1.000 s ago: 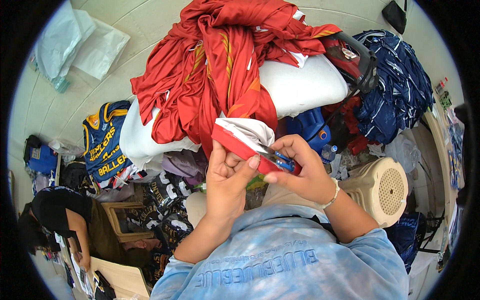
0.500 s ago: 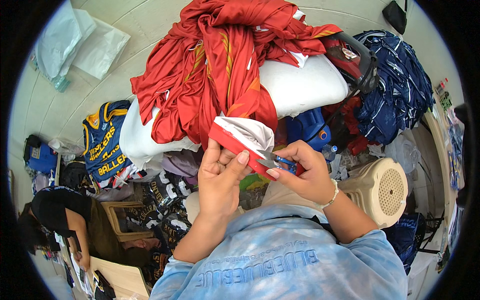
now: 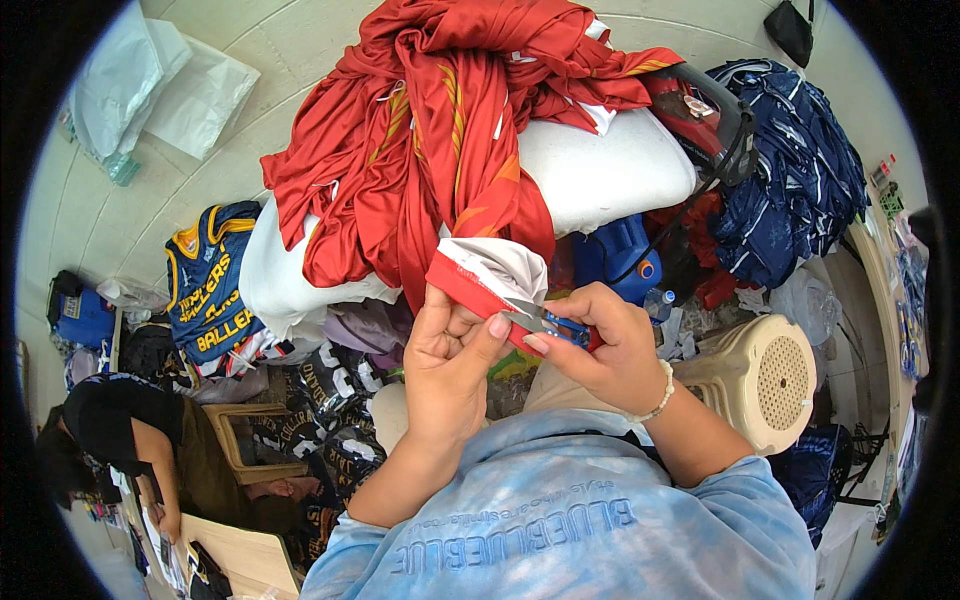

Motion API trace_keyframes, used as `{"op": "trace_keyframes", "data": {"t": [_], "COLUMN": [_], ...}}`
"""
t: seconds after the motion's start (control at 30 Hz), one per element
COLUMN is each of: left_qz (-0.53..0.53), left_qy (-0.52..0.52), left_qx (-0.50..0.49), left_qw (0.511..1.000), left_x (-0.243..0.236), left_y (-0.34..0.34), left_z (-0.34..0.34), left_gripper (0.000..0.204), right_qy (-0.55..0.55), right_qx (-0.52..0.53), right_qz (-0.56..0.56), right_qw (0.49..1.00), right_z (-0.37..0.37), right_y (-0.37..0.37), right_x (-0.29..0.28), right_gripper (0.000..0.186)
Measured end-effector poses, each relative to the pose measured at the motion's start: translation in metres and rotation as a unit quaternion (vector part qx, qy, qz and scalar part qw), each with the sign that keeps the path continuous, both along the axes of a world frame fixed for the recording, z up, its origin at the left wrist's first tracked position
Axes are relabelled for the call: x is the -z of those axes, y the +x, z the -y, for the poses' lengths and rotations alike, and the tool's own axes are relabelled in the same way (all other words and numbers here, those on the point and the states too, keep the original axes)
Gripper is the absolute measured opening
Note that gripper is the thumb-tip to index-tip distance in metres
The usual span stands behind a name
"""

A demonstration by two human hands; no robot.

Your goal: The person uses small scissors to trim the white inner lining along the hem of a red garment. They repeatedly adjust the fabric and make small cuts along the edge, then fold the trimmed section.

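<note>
My left hand (image 3: 455, 350) pinches the red edge of a red-and-white garment piece (image 3: 505, 264), whose white inner side faces up. In my right hand (image 3: 606, 338) is a small pair of thread snips (image 3: 565, 328) with blue handles. Their metal blades lie along the garment's red band near my left fingertips, and look nearly closed. Both hands are close together above my lap. Beyond them a large heap of red garments (image 3: 400, 170) with yellow marks drapes over a white padded board (image 3: 610, 172).
An iron (image 3: 705, 120) stands at the board's right end, before a pile of navy garments (image 3: 785, 170). A beige plastic stool (image 3: 765, 385) is at my right. Dark jerseys (image 3: 215, 285) lie at the left, where another person (image 3: 130, 440) works at a table. A blue container (image 3: 618, 262) sits beneath the board.
The snips' blades, spread apart before, have come together at the red band. The garment piece has shifted slightly, and both hands stay nearly in place.
</note>
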State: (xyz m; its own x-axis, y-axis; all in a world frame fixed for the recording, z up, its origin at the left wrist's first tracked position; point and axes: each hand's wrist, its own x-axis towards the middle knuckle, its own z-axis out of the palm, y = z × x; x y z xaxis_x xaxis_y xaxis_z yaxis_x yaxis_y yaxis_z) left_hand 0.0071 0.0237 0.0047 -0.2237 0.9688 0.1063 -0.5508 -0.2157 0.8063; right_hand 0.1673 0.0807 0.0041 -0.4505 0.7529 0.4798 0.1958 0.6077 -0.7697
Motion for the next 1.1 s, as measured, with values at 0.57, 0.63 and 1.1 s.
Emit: {"op": "trace_keyframes", "data": {"t": [0.57, 0.63, 1.1], "left_qz": [0.037, 0.040, 0.009], "left_qy": [-0.017, -0.006, -0.011], "left_qx": [-0.023, -0.016, -0.016], "left_qw": [0.999, 0.999, 1.000], "left_x": [0.005, 0.005, 0.002], "left_y": [-0.008, -0.008, 0.001], "left_z": [-0.012, -0.011, -0.005], "left_gripper": [0.053, 0.048, 0.052], "right_qy": [-0.236, -0.178, 0.000], "right_qx": [-0.110, -0.075, 0.002], "right_qz": [-0.095, -0.129, -0.034], "right_qw": [0.961, 0.973, 0.999], "right_z": [-0.013, -0.010, 0.000], "right_y": [0.012, 0.010, 0.007], "right_x": [0.019, 0.017, 0.007], "right_gripper": [0.027, 0.028, 0.027]}}
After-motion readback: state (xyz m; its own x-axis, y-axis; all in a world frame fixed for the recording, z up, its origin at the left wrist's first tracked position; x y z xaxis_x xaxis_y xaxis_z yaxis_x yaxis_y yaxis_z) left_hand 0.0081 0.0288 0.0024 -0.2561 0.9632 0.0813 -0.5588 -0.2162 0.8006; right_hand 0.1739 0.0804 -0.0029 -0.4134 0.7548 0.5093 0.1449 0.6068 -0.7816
